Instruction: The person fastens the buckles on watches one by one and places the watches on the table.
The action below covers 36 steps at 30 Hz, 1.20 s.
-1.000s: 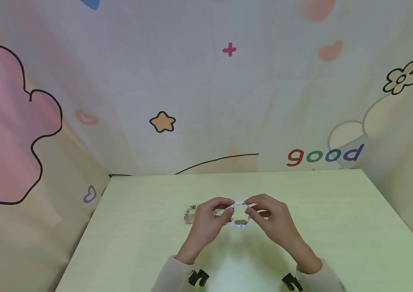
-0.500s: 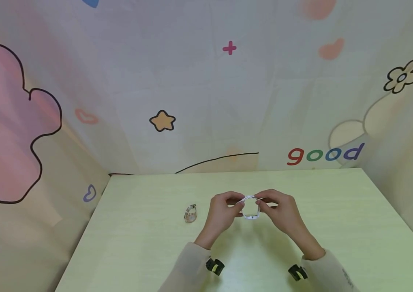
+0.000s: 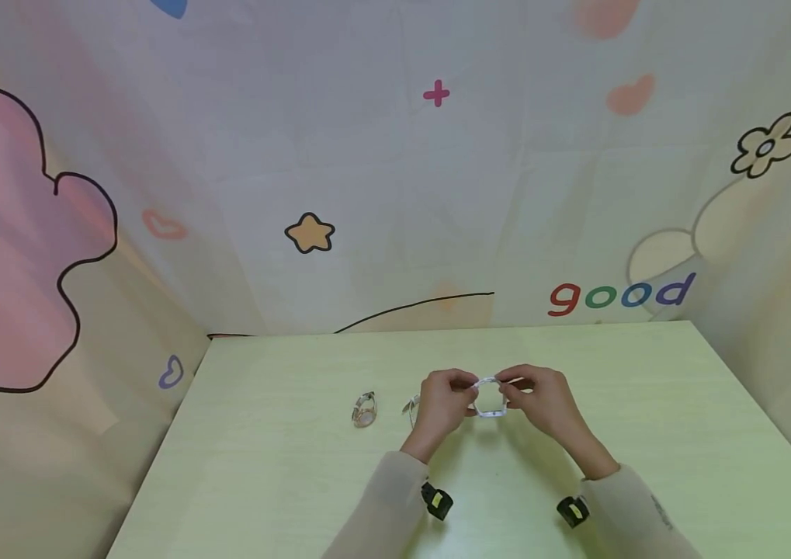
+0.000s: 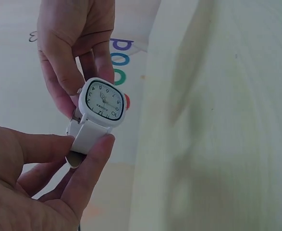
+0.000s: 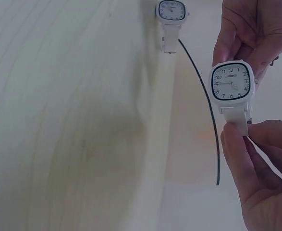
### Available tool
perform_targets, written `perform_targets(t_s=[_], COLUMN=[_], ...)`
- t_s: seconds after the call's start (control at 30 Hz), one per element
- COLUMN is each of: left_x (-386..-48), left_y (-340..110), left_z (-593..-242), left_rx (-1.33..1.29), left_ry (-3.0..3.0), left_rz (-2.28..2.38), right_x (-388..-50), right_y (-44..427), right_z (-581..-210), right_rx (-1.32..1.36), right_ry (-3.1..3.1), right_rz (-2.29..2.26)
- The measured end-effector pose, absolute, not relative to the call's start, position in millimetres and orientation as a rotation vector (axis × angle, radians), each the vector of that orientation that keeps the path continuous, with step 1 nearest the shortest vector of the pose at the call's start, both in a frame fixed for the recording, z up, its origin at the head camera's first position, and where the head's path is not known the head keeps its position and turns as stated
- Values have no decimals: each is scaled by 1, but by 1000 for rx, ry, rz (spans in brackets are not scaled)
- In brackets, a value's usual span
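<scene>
A white wristwatch (image 3: 490, 414) with a rounded-square dial is held up above the table in both hands. My left hand (image 3: 442, 405) pinches one side of its strap between thumb and fingers. On the other side, my right hand (image 3: 543, 397) grips the strap the same way. The left wrist view shows the dial (image 4: 104, 101) facing that camera, with strap and buckle partly covered by fingers. A second white wristwatch (image 5: 171, 24) appears in the right wrist view; in the head view my left hand mostly covers it.
To the left of my hands, a rose-gold and silver wristwatch (image 3: 364, 411) stands on the pale table (image 3: 262, 473). A printed cloth backdrop (image 3: 395, 194) rises behind the table's far edge and along its sides.
Both hands have moved to the right, carrying the white wristwatch. The rose-gold and silver wristwatch has come into full view, and part of the second white wristwatch shows beside my left hand.
</scene>
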<state>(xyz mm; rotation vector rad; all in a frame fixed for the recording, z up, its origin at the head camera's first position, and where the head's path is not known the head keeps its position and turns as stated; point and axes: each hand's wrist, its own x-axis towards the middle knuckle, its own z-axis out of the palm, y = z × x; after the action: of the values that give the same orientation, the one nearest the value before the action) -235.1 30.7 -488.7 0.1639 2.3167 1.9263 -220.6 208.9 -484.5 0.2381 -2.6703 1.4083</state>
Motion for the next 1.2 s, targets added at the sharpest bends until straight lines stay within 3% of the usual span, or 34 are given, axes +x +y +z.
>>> perform_targets(t_s=[0.7, 1.2], left_x=[-244, -246], left_y=[54, 49], left_z=[-521, -528], left_rx=[-19, 0], left_ry=[2598, 2602], left_rz=[1642, 1646], right_x=[-237, -246], right_y=[217, 217], right_z=[-510, -522], right_rx=[-50, -9], right_ry=[-2839, -2915], right_rz=[1485, 1320])
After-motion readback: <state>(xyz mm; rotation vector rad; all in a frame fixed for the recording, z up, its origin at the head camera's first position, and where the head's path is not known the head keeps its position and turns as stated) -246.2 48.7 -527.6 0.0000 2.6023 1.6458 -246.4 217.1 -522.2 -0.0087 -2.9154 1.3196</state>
